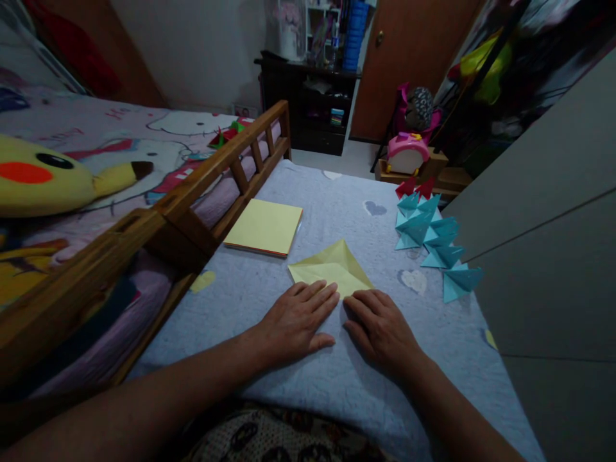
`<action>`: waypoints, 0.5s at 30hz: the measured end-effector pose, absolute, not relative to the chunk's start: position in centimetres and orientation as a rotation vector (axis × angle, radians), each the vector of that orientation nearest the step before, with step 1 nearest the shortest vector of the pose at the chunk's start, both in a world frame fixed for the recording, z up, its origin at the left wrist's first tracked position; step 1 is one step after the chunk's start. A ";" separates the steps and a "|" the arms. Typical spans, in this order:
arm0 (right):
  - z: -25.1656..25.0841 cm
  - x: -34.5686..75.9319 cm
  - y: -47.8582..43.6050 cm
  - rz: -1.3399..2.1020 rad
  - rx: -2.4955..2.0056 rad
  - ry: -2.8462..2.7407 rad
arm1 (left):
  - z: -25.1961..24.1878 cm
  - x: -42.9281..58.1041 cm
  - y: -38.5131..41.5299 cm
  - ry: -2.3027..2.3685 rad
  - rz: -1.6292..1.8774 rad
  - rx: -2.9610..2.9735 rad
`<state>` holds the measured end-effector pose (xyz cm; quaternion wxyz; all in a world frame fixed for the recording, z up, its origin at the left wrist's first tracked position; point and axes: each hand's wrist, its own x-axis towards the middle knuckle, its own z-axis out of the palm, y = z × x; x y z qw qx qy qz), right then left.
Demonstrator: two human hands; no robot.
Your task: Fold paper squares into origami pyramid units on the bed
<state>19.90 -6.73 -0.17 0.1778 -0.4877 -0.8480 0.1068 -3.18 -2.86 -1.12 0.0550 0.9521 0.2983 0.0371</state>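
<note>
- Left hand [301,317]: palm down, fingers nearly straight, grasping nothing, fingertips resting on the sheet's near edge.
- Right hand [382,324]: fingers curled inward, tips touching the near right edge; whether it pinches the paper I cannot tell.
- Yellow paper sheet [332,273]: creased, lying on the pale blue cloth [337,378] at 12 o'clock from the pair of hands, 1 o'clock from the left and 11 from the right. Its longer visible spread runs roughly 9 to 3; both hands touch it, the left overlapping more.
- Yellow-topped paper stack [264,226]: 10 o'clock from the sheet.
- Blue folded pieces [414,232]: 2 o'clock, red ones [407,187] just beyond.
</note>
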 end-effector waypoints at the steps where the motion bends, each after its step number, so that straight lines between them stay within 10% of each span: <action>1: -0.2 19.9 -6.7 0.282 -1.387 -2.413 | -1.2 -3.2 -2.9 0.905 0.111 2.883; 15: 0.1 19.2 -6.8 0.122 -1.520 -2.581 | -1.0 -6.7 -2.9 0.890 0.000 2.891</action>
